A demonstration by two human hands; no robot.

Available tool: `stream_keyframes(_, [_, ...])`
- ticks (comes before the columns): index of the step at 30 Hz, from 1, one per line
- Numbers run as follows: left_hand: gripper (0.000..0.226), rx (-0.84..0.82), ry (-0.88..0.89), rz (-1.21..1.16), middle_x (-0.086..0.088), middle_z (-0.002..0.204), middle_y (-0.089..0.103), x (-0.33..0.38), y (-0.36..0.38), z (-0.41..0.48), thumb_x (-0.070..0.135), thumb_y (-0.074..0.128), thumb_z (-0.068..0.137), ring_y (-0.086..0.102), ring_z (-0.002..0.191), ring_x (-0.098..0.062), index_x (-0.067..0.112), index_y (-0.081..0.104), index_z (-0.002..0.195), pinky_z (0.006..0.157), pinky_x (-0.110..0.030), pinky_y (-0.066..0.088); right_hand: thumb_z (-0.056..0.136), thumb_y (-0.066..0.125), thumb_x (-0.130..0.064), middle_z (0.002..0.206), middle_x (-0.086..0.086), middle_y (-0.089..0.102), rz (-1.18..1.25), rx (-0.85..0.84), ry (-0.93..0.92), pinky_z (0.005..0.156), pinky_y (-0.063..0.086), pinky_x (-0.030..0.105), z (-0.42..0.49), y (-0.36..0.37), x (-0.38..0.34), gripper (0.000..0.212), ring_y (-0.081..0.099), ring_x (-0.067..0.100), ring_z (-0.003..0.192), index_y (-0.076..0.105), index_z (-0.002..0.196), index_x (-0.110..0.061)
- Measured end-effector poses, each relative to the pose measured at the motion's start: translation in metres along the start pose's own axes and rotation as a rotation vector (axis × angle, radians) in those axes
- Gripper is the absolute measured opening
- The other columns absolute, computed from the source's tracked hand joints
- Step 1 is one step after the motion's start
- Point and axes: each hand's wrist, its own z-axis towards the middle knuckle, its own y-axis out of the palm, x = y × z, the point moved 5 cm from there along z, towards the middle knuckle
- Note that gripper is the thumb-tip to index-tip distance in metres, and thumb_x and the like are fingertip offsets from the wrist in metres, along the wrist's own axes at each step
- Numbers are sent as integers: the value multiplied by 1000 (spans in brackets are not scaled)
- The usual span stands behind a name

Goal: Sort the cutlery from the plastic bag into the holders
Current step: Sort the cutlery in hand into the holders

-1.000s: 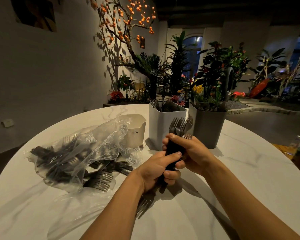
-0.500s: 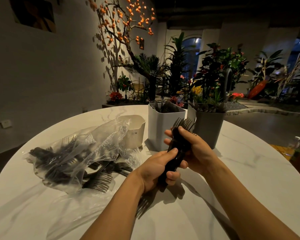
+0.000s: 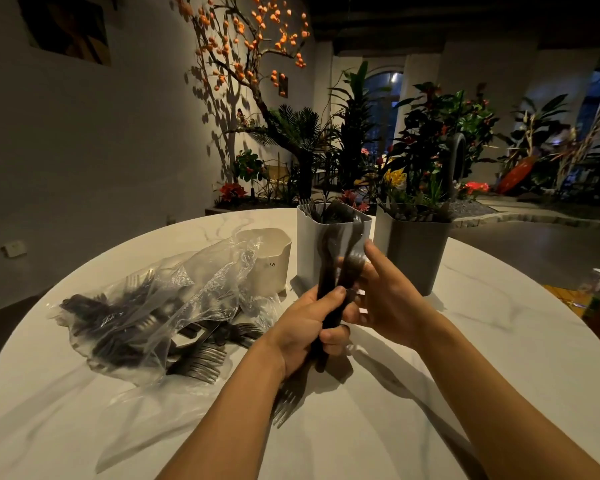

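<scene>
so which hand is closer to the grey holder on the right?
Right. The right hand sits just in front of the grey holder, fingers near its lower left wall. The left hand grips the fork bundle farther left, nearer the person.

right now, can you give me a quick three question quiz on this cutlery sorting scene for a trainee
1. True or false: the left hand grips the bundle of dark-handled forks.
2. Which stands nearest the clear plastic bag? A) short cream holder B) tall white holder C) tall grey holder
3. Fill in: loose forks lie at the bag's mouth on the round white marble ____.

Key: 1 true; 2 A; 3 table. The right hand touches the bundle; its grip is unclear through blur.
</scene>
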Motion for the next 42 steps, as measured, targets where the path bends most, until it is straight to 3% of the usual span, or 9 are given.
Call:
stream_keyframes(6, [26, 127, 59, 65, -1, 78, 63, 2, -5, 0, 29, 43, 109, 40, 48, -7, 16, 57, 126, 44, -19, 39, 76, 76, -52, 76, 3, 62, -450, 55, -104, 52, 37, 18, 1, 3, -4, 56, 52, 5, 55, 62, 112, -10])
stream_keyframes(10, [25, 169, 52, 98, -4, 79, 68, 2, -3, -2, 31, 46, 108, 52, 55, -11, 19, 60, 124, 49, -23, 45, 69, 79, -52, 76, 12, 57, -436, 27, -24, 49, 32, 19, 1, -1, -3, 68, 45, 9, 52, 62, 110, -1])
stream_keyframes(13, [32, 197, 44, 90, -14, 95, 74, 1, -6, -3, 35, 51, 105, 62, 61, -16, 17, 58, 130, 53, -26, 51, 66, 80, -50, 70, 12, 56, -430, 28, 11, 47, 29, 20, -3, -11, -8, 54, 41, 10, 50, 64, 90, -3])
stream_keyframes(18, [36, 197, 2, 140, -16, 116, 74, -1, -6, -5, 38, 49, 106, 72, 74, -23, 19, 53, 136, 59, -28, 56, 74, 78, -42, 75, 15, 59, -441, 47, -18, 48, 31, 20, -9, -23, -16, 53, 43, 12, 52, 66, 92, 6])
stream_keyframes(22, [33, 148, -28, 21, -13, 116, 75, -3, 0, -6, 34, 46, 107, 69, 69, -23, 18, 51, 135, 58, -28, 52, 92, 65, -38, 57, -4, 43, 89, -14, -171, 50, 20, 22, -19, -37, -32, 32, 35, 8, 48, 59, 69, -16])
stream_keyframes(26, [20, 168, -13, -19, -3, 82, 65, -4, -5, 0, 28, 48, 106, 46, 51, -11, 17, 53, 122, 45, -21, 33, 87, 65, -30, 67, 0, 59, 449, 46, -160, 45, 45, 12, -24, -37, -34, 22, 56, 6, 52, 60, 86, -9])
stream_keyframes(30, [14, 216, 39, -66, 5, 63, 39, 1, -11, 4, 32, 50, 105, 27, 44, -5, 21, 59, 106, 40, -17, 18, 81, 70, -10, 83, 13, 65, 243, 88, -179, 61, 57, 18, -14, -33, -27, 11, 67, 15, 70, 60, 83, -5])
stream_keyframes(34, [29, 308, 175, -41, 7, 60, 31, 8, -19, 6, 38, 74, 85, 21, 45, -7, 23, 50, 81, 38, -18, 19, 89, 64, 5, 79, 18, 64, 17, 243, -161, 65, 59, 25, -10, -34, -22, 16, 70, 23, 69, 60, 76, -2])
stream_keyframes(42, [46, 699, 267, 385, 1, 65, 62, 9, -29, 6, 53, 59, 97, 57, 55, -9, 8, 67, 91, 47, -19, 43, 89, 70, -1, 89, 6, 75, -648, -67, -48, 71, 54, 21, -4, 8, -3, 9, 72, 16, 82, 68, 98, -3])
